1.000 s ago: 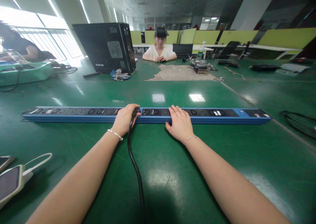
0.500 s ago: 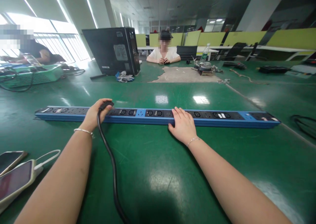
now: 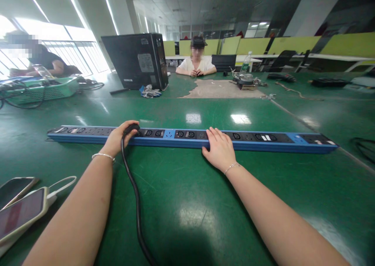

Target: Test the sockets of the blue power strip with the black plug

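Note:
A long blue power strip (image 3: 169, 134) with black socket panels lies across the green table in front of me. My left hand (image 3: 118, 138) is closed around the black plug (image 3: 131, 129) of a power cord, over the left half of the strip. Whether the plug touches a socket is hidden by my fingers. From it the thick black cord (image 3: 135, 191) hangs toward me and runs out at the bottom. My right hand (image 3: 219, 147) grips the strip right of its middle, fingers over the top and thumb against the near side.
Two phones (image 3: 25, 211), one with a white cable, lie at the lower left. A green basket (image 3: 54, 90) of cables stands farther back. Beyond the strip are a black computer case (image 3: 131, 63) and gloves (image 3: 150, 91). One person sits opposite, another at the left.
My left hand has brought the plug slightly lower and to the right, closer to the strip's sockets. My right hand stays on the strip. The whole view has shifted a little.

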A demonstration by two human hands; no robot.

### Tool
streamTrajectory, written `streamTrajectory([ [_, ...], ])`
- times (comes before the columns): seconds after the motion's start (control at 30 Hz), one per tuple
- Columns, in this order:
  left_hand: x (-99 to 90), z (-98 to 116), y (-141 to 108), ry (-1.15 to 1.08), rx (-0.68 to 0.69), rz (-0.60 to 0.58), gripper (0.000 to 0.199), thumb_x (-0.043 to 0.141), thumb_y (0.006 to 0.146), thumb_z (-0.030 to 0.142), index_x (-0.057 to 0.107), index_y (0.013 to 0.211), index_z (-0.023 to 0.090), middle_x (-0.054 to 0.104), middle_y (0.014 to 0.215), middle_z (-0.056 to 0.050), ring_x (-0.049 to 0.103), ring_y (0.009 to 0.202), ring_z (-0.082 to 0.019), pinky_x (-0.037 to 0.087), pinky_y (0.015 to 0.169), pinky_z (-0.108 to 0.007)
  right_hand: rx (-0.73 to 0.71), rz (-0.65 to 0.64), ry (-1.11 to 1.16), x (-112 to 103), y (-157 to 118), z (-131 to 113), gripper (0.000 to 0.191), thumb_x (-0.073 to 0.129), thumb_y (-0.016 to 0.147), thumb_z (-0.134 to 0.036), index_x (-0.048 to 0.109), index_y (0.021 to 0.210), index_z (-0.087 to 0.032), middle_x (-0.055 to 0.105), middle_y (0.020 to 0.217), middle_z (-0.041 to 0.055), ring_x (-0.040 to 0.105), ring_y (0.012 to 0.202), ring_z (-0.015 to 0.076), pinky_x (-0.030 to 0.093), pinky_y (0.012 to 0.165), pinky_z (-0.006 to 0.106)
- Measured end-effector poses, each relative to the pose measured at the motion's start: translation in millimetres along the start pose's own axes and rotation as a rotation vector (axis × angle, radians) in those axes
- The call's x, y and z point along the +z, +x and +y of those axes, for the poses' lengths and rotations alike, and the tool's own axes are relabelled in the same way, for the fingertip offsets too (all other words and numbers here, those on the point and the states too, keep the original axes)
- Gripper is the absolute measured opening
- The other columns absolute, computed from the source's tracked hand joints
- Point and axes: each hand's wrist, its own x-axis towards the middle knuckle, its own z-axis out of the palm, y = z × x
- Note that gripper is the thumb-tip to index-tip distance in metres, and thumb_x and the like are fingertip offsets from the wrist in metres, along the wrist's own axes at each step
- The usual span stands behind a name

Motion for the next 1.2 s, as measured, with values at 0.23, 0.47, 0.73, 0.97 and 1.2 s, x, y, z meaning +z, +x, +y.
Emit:
streamTrajectory([
  [0.23,1.2,-5,0,-0.002,0.005,-0.061,0.045,0.046,0.080,0.046,0.055,0.114,0.018,0.064,0.108,-0.009,0.060,0.095,-0.025,0.046,0.088,-0.037,0.002,-0.002,-0.003,0,0,0,0.058,0.050,0.078,-0.033,0.044,0.131,-0.010,0.044,0.140,0.0117,0.035,0.129,0.0262,0.025,0.105,0.042],
  [0.47,3.9,-8,-1,0.039,0.007,-0.040,0.044,0.044,0.081,0.048,0.055,0.114,0.022,0.065,0.107,-0.008,0.061,0.095,-0.025,0.046,0.087,-0.036,-0.004,0.000,-0.002,0,0,1,0.058,0.050,0.078,-0.033,0.044,0.131,-0.010,0.044,0.140,0.0124,0.036,0.129,0.0265,0.025,0.106,0.042],
  [0.73,6.0,-7,-5,0.122,-0.010,-0.040,0.047,0.042,0.082,0.050,0.053,0.119,0.022,0.066,0.103,-0.008,0.063,0.091,-0.025,0.047,0.083,-0.036,0.003,0.003,-0.003,1,0,0,0.058,0.050,0.078,-0.033,0.044,0.131,-0.010,0.044,0.139,0.0124,0.035,0.130,0.0262,0.025,0.106,0.042],
  [0.97,8.6,-6,-9,0.194,0.000,-0.050,0.047,0.040,0.084,0.050,0.052,0.121,0.024,0.066,0.104,-0.009,0.063,0.093,-0.026,0.047,0.082,-0.037,0.003,-0.004,-0.004,1,0,0,0.058,0.050,0.078,-0.033,0.044,0.131,-0.010,0.044,0.139,0.0131,0.035,0.130,0.0265,0.025,0.106,0.042],
  [1.2,9.4,-1,-12,0.258,-0.011,-0.029,0.045,0.038,0.085,0.051,0.052,0.121,0.027,0.066,0.105,-0.007,0.063,0.093,-0.025,0.047,0.082,-0.036,0.001,0.002,-0.012,2,1,0,0.058,0.050,0.078,-0.033,0.045,0.131,-0.009,0.044,0.139,0.0133,0.036,0.129,0.0267,0.025,0.105,0.042],
])
